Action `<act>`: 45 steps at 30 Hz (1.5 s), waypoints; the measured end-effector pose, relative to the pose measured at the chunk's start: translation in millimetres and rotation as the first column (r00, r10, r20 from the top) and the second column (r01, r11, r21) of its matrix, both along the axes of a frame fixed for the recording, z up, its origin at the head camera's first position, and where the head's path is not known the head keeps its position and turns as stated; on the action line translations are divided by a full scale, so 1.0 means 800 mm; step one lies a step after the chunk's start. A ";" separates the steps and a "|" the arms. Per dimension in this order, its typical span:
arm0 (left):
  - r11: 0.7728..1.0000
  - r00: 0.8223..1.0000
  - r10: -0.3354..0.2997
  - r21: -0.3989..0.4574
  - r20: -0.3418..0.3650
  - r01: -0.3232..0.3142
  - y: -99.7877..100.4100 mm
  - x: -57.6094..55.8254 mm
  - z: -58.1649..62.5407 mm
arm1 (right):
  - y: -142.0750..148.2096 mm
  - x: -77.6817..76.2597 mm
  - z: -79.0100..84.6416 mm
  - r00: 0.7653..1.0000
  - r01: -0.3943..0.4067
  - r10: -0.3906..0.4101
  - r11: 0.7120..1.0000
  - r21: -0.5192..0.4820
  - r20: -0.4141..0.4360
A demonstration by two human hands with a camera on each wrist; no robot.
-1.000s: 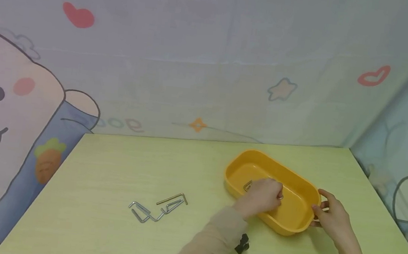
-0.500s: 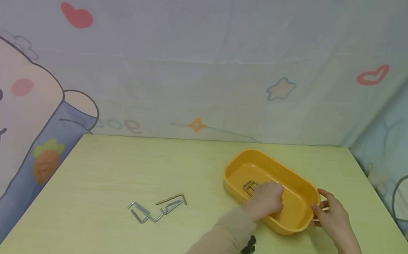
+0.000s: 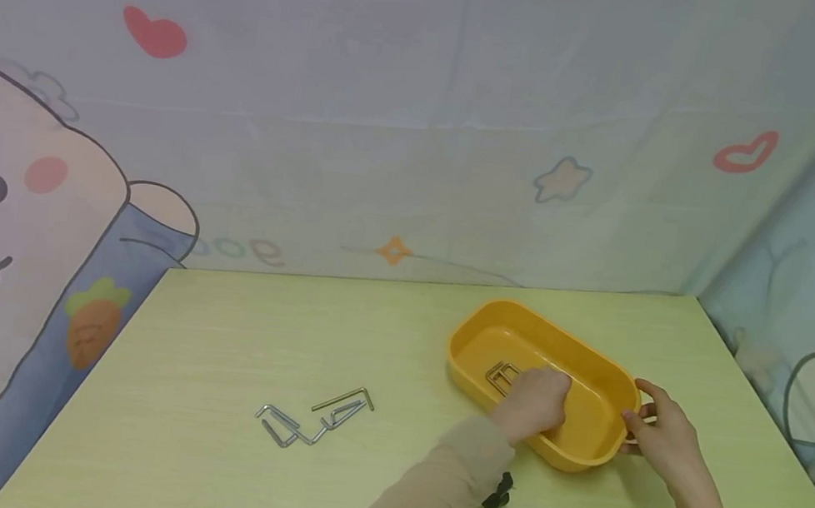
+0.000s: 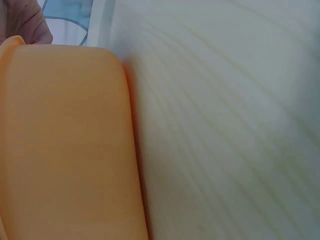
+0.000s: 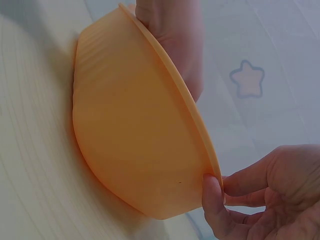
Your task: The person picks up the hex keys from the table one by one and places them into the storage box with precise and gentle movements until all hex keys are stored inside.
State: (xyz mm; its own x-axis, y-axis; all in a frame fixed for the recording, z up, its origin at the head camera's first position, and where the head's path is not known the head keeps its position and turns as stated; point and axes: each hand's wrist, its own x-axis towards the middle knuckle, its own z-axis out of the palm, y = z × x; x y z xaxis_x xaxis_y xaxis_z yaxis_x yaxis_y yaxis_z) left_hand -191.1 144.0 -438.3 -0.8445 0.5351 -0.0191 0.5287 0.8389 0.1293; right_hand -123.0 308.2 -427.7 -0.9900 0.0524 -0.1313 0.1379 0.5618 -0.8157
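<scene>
A yellow plastic tray lies at an angle on the right half of the table. My left hand reaches down into it with curled fingers; its fingertips are hidden behind the hand and the near wall. Brass-coloured hex keys rest on the tray floor just left of that hand. At the tray's right end, my right hand pinches the rim between thumb and fingers, which the right wrist view shows closely at the thumb. Left of the tray, several silver hex keys and one brass hex key lie on the table.
The pale green table ends at a printed cloth backdrop behind and another cloth on the right. A black wrist mount hangs beneath the left sleeve, close to the tray's near side.
My left hand has shifted slightly right and down inside the tray, uncovering more of the brass hex keys. The right hand and the loose keys on the table have stayed put.
</scene>
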 end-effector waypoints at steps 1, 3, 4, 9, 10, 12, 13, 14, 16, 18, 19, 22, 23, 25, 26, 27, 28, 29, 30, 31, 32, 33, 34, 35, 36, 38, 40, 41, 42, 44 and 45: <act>1.000 1.000 -0.004 0.004 -0.002 0.004 -0.002 0.001 0.002 | 0.000 0.000 0.000 1.000 -0.001 0.001 1.000 0.000 0.001; 1.000 1.000 -0.012 0.012 -0.009 0.012 -0.006 0.001 0.005 | -0.001 0.000 -0.001 1.000 -0.003 0.003 1.000 -0.001 0.003; 1.000 1.000 -0.013 0.018 -0.007 0.013 -0.008 0.001 0.008 | -0.001 -0.001 -0.001 1.000 -0.004 0.004 1.000 -0.002 0.003; 0.998 0.999 0.023 0.056 0.027 -0.025 -0.020 -0.004 0.022 | -0.002 -0.002 0.000 1.000 -0.015 0.015 1.000 -0.006 -0.002; 0.998 0.999 0.029 0.062 0.027 -0.031 -0.023 -0.004 0.025 | -0.001 -0.002 0.000 1.000 -0.016 0.016 1.000 -0.006 -0.006; 0.996 0.999 0.035 0.086 0.023 -0.036 -0.027 -0.006 0.030 | -0.001 -0.003 0.000 1.000 -0.017 0.017 1.000 -0.005 -0.010; 0.994 0.999 0.037 0.098 0.017 -0.038 -0.029 -0.007 0.032 | 0.000 -0.003 0.000 1.000 -0.018 0.018 1.000 -0.003 -0.012; 0.994 0.999 0.032 0.108 0.006 -0.032 -0.031 -0.007 0.034 | 0.000 -0.003 0.000 1.000 -0.017 0.017 1.000 -0.002 -0.013; 0.991 1.000 0.022 0.133 -0.019 -0.019 -0.036 -0.005 0.039 | 0.000 -0.003 0.000 1.000 -0.017 0.017 1.000 -0.003 -0.013; 0.987 0.999 0.014 0.159 -0.040 -0.007 -0.043 -0.003 0.044 | 0.000 -0.003 0.000 1.000 -0.016 0.016 1.000 -0.003 -0.011; 0.986 0.998 0.012 0.166 -0.054 -0.003 -0.046 -0.001 0.047 | 0.000 -0.003 0.000 1.000 -0.016 0.016 1.000 -0.001 -0.010; 0.983 0.996 0.007 0.181 -0.090 0.010 -0.055 0.003 0.054 | 0.000 -0.003 0.000 1.000 -0.013 0.013 1.000 -0.003 -0.008; 0.983 0.995 0.009 0.184 -0.099 0.010 -0.058 0.005 0.056 | -0.001 -0.003 0.000 1.000 -0.012 0.012 1.000 -0.002 -0.007; 0.982 0.993 0.015 0.189 -0.118 0.008 -0.063 0.008 0.060 | -0.001 -0.004 0.001 1.000 -0.010 0.010 1.000 -0.001 -0.008; 0.982 0.992 0.019 0.189 -0.126 0.005 -0.066 0.009 0.061 | -0.002 -0.004 0.001 1.000 -0.009 0.009 1.000 -0.002 -0.009; 0.981 0.991 0.021 0.193 -0.133 0.005 -0.069 0.010 0.063 | -0.002 -0.004 0.001 1.000 -0.009 0.009 1.000 -0.002 -0.010; 0.980 0.989 0.024 0.198 -0.143 0.005 -0.072 0.011 0.064 | -0.002 -0.004 0.001 1.000 -0.009 0.009 1.000 -0.001 -0.012; 0.979 0.988 0.025 0.204 -0.150 0.006 -0.075 0.012 0.065 | -0.002 -0.004 0.001 1.000 -0.010 0.010 1.000 0.000 -0.013; 0.979 0.987 0.026 0.206 -0.158 0.007 -0.078 0.014 0.066 | -0.002 -0.004 0.001 1.000 -0.010 0.010 1.000 0.001 -0.014; 0.978 0.986 0.028 0.207 -0.164 0.007 -0.080 0.015 0.067 | -0.002 -0.003 0.001 1.000 -0.011 0.011 1.000 0.003 -0.015; 0.979 0.985 0.027 0.205 -0.173 0.010 -0.083 0.016 0.068 | -0.002 -0.003 0.001 1.000 -0.010 0.010 1.000 0.005 -0.015; 0.979 0.983 0.026 0.206 -0.182 0.012 -0.086 0.017 0.069 | -0.002 -0.003 0.001 1.000 -0.011 0.011 1.000 0.006 -0.015; 0.979 0.982 0.028 0.205 -0.186 0.011 -0.089 0.019 0.070 | -0.002 -0.003 0.000 1.000 -0.011 0.011 1.000 0.006 -0.015; 0.978 0.982 0.030 0.206 -0.187 0.010 -0.092 0.020 0.071 | -0.002 -0.003 0.000 1.000 -0.011 0.011 1.000 0.008 -0.014; 0.978 0.981 0.031 0.206 -0.190 0.009 -0.095 0.021 0.072 | -0.002 -0.004 0.000 1.000 -0.009 0.009 1.000 0.011 -0.011; 0.977 0.980 0.032 0.213 -0.198 0.011 -0.102 0.024 0.073 | -0.002 -0.004 0.001 1.000 -0.008 0.008 1.000 0.014 -0.009; 0.975 0.979 0.036 0.222 -0.203 0.010 -0.108 0.028 0.073 | -0.002 -0.004 0.001 1.000 -0.006 0.006 1.000 0.015 -0.004; 0.974 0.977 0.036 0.225 -0.212 0.013 -0.112 0.030 0.073 | -0.002 -0.005 0.001 1.000 -0.006 0.006 1.000 0.017 -0.003; 0.974 0.974 0.038 0.226 -0.224 0.014 -0.116 0.032 0.073 | -0.002 -0.005 0.001 1.000 -0.004 0.004 1.000 0.017 -0.001; 0.974 0.969 0.042 0.225 -0.244 0.014 -0.123 0.035 0.072 | -0.003 -0.005 0.002 1.000 -0.004 0.004 1.000 0.020 0.000; 0.974 0.966 0.046 0.225 -0.255 0.013 -0.126 0.037 0.071 | -0.003 -0.005 0.002 1.000 -0.003 0.003 1.000 0.019 0.000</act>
State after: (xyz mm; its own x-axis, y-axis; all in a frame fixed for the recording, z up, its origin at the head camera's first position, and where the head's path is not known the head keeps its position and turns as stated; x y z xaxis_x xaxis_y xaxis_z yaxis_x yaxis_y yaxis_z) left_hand -161.8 42.9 -381.8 -0.8137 0.4865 0.3181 0.5547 0.8134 0.1751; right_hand -126.8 306.0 -426.2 -0.9901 0.0515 -0.1307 0.1363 0.5773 -0.8051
